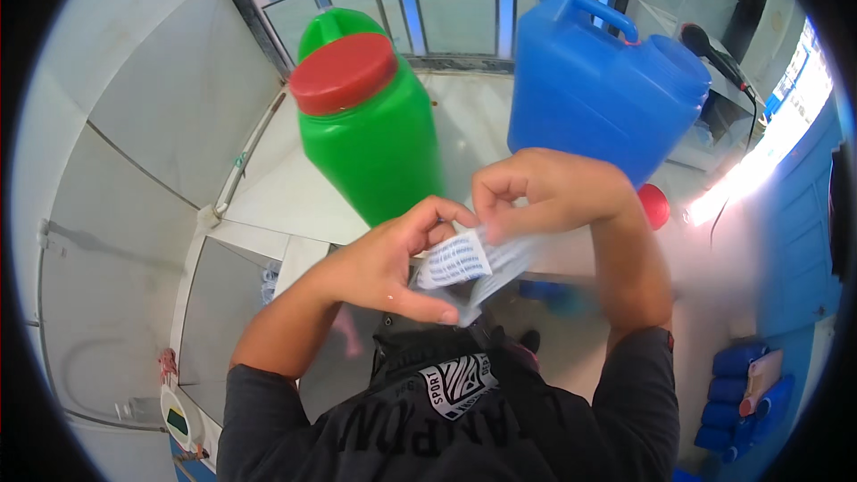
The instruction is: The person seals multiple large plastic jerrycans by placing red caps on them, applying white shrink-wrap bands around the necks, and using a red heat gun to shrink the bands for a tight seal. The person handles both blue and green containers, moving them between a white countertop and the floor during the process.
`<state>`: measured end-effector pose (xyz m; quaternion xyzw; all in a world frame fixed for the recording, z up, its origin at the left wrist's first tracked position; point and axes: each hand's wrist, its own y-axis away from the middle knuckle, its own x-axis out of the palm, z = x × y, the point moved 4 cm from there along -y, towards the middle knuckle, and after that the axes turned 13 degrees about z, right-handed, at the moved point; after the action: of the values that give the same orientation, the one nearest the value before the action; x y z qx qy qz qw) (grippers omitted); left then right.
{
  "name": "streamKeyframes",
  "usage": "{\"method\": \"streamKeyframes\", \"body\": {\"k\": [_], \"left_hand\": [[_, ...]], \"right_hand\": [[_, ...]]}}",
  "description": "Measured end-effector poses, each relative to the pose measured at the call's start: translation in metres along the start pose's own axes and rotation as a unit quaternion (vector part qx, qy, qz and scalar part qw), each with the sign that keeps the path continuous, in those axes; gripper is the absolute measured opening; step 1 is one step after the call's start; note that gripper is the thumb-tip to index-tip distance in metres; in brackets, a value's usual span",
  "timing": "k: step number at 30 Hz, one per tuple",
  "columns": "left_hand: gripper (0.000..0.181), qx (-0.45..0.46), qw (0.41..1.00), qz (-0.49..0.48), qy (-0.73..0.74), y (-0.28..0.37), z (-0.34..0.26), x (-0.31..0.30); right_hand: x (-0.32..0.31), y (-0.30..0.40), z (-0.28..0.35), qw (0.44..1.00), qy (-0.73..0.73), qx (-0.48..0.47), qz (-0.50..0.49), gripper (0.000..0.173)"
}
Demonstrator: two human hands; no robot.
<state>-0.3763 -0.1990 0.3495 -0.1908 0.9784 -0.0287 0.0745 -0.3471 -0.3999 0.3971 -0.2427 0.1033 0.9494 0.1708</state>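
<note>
A clear plastic seal band [455, 261] with blue printed writing on a white patch is held between my hands, above my lap. My left hand [375, 268] has it between thumb and fingers. At its upper edge, the fingertips of my right hand [556, 187] pinch the film, whose right part is blurred. Beyond my left hand stands a green plastic jug [368, 161] with a red screw lid [345, 73]. Behind my right hand is a blue plastic jug [589, 94], its wide threaded mouth without a red lid. A red round cap [653, 207] shows beside my right forearm.
Both jugs stand on a white counter [469, 100]. A black hair dryer [713, 57] with a hanging cord is at the right. Several blue containers [726, 388] are stacked lower right. A white device with a dark display [177, 420] is lower left.
</note>
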Motion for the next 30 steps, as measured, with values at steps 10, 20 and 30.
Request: {"method": "streamKeyframes", "body": {"k": [10,20,30], "left_hand": [[0.025,0.01,0.683,-0.213,-0.698,0.057,-0.161,-0.14],[0.018,-0.107,0.934,-0.14,-0.31,0.043,-0.102,-0.231],[0.023,-0.035,0.816,-0.074,-0.573,0.056,-0.123,-0.158]], "right_hand": [[-0.141,-0.052,0.102,0.885,0.387,-0.013,-0.258,0.042],[-0.179,-0.154,-0.003,0.965,0.158,0.05,-0.202,0.069],[-0.125,-0.106,0.044,0.937,0.32,-0.073,-0.119,0.031]]}}
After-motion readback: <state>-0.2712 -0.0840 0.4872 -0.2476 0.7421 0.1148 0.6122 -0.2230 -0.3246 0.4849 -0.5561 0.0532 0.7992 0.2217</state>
